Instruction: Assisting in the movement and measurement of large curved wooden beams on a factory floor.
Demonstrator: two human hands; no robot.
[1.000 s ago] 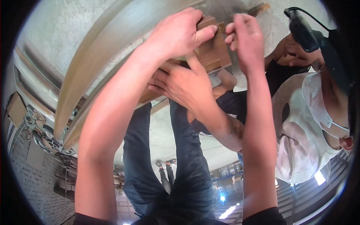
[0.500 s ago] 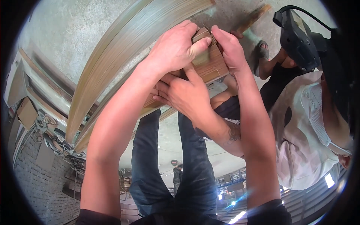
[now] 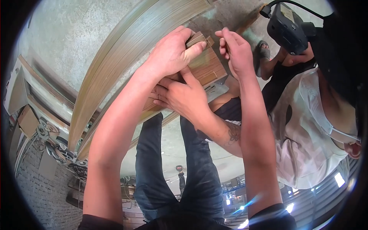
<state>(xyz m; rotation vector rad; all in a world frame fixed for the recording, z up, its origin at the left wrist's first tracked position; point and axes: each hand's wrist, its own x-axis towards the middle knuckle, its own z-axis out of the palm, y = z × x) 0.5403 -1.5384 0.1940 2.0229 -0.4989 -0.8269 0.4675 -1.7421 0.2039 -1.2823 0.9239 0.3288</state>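
My left hand point(image 3: 170, 53) clamps down on the small brown wooden block point(image 3: 205, 63), pinning it against the long stack of pale boards point(image 3: 126, 50). My right hand point(image 3: 234, 51) pinches something at its corner, too small to identify. A co-worker's hand point(image 3: 184, 96) braces the block from below.

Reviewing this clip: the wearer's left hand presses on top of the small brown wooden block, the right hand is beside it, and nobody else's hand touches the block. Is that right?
Not quite. In the head view a co-worker's hand grips the wooden block from below. The rest holds: the left hand presses on top of the block and the right hand is beside it, fingers pinched together at its upper corner.
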